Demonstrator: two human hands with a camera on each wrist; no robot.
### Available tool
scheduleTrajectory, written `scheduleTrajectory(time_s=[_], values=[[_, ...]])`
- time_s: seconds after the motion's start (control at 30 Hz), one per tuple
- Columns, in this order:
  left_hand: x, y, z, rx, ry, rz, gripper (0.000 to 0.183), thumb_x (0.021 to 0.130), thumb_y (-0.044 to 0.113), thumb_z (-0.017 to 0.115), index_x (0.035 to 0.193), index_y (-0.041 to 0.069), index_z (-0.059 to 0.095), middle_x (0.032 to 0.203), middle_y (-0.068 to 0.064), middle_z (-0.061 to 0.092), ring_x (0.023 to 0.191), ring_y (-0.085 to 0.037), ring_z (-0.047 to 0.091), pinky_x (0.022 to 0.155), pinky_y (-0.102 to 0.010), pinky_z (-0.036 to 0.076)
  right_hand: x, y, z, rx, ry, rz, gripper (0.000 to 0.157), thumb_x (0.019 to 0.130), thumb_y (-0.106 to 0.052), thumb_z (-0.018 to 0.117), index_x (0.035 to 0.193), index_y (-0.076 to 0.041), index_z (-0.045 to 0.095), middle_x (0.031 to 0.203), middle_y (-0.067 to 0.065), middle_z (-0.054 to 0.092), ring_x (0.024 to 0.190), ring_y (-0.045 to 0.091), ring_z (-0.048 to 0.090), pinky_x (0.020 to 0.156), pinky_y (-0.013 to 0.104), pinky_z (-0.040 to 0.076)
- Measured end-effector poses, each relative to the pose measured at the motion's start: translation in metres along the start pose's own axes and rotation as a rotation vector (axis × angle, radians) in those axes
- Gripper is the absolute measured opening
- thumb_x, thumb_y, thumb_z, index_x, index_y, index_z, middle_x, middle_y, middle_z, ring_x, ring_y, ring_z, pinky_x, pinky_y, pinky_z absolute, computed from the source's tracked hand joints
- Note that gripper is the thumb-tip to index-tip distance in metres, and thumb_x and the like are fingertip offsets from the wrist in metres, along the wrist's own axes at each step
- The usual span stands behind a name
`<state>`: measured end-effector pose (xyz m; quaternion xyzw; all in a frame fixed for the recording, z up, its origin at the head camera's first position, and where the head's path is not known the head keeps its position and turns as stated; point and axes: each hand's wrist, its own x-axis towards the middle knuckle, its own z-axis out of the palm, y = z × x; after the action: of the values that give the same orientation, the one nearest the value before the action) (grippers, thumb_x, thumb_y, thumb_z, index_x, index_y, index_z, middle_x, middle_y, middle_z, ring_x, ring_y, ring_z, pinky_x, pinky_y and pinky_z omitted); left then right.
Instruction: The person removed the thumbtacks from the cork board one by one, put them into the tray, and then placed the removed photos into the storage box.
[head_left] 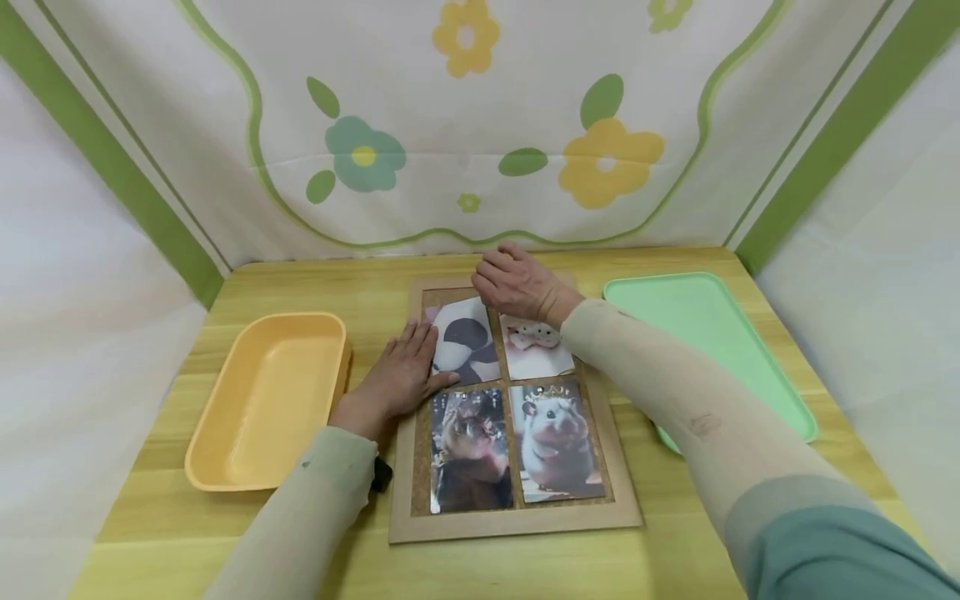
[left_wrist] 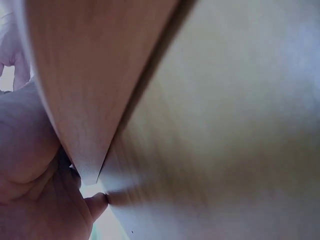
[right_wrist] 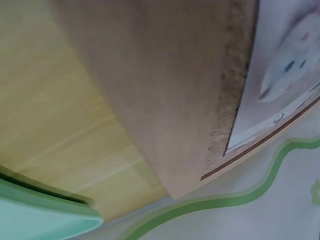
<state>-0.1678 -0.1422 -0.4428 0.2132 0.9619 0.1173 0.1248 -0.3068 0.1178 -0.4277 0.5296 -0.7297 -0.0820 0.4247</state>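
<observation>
A wood-framed cork board [head_left: 517, 523] lies on the table with several animal photos on it. My left hand [head_left: 399, 367], fingers straight, rests over its left edge, fingertips and thumb on the upper left photo [head_left: 468, 337], which sits tilted. My right hand [head_left: 520, 283] is curled at that photo's top right corner; I cannot tell what its fingers hold. Its wrist overlaps the upper right photo [head_left: 536, 346], which has a small round pin [right_wrist: 278, 118] near its edge. Below are a dark photo [head_left: 471, 450] and a crowned hamster photo [head_left: 558, 442].
A yellow tray [head_left: 273, 408] stands left of the board. At the right lies a shallow green tray [head_left: 697, 333], partly behind the right forearm. A white flowered cloth [head_left: 465, 200] rises behind the wooden table [head_left: 570, 567].
</observation>
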Motion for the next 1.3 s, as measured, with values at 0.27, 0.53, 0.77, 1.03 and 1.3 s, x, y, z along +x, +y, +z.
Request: scheduleTrajectory(time_s=[0.27, 0.53, 0.77, 1.03, 1.3], values=[[0.000, -0.010, 0.000, -0.026, -0.005, -0.009, 0.094, 0.107, 0.060, 0.049, 0.167, -0.002, 0.013, 0.176, -0.022, 0.007, 0.163, -0.040, 0.000, 0.130, -0.062, 0.014, -0.012, -0.001, -0.005, -0.049, 0.038, 0.083, 0.018, 0.104, -0.016, 0.051, 0.092, -0.008, 0.062, 0.093, 0.008, 0.065, 0.090, 0.029, 0.059, 0.090, 0.045, 0.047], [-0.002, -0.014, -0.003, -0.034, -0.008, -0.014, 0.094, 0.107, 0.058, 0.050, 0.167, -0.003, 0.011, 0.176, -0.023, 0.006, 0.163, -0.041, -0.001, 0.130, -0.062, 0.013, -0.022, 0.000, -0.015, -0.053, 0.024, 0.141, 0.012, 0.102, -0.014, 0.056, 0.092, -0.007, 0.060, 0.091, 0.006, 0.064, 0.093, 0.029, 0.060, 0.092, 0.047, 0.052], [-0.001, -0.016, -0.003, -0.036, -0.007, -0.005, 0.093, 0.108, 0.057, 0.050, 0.167, -0.004, 0.011, 0.175, -0.024, 0.005, 0.163, -0.043, -0.001, 0.129, -0.064, 0.011, -0.036, 0.006, -0.024, -0.080, 0.033, 0.147, 0.015, 0.101, -0.013, 0.053, 0.088, -0.007, 0.059, 0.088, 0.007, 0.063, 0.090, 0.029, 0.059, 0.088, 0.045, 0.052], [-0.001, -0.019, -0.004, -0.045, -0.009, -0.004, 0.093, 0.108, 0.057, 0.050, 0.167, -0.004, 0.011, 0.175, -0.024, 0.004, 0.163, -0.043, -0.001, 0.129, -0.064, 0.011, -0.053, 0.015, -0.040, -0.055, -0.011, 0.186, 0.012, 0.102, -0.013, 0.055, 0.095, -0.006, 0.061, 0.097, 0.009, 0.068, 0.101, 0.033, 0.064, 0.094, 0.049, 0.050], [-0.002, -0.022, -0.004, -0.060, 0.001, -0.001, 0.092, 0.108, 0.056, 0.050, 0.167, -0.004, 0.011, 0.175, -0.025, 0.004, 0.163, -0.044, -0.001, 0.129, -0.064, 0.011, -0.074, 0.022, -0.052, -0.064, 0.030, 0.209, 0.011, 0.099, -0.011, 0.057, 0.093, -0.004, 0.061, 0.094, 0.011, 0.067, 0.097, 0.035, 0.063, 0.090, 0.050, 0.050]])
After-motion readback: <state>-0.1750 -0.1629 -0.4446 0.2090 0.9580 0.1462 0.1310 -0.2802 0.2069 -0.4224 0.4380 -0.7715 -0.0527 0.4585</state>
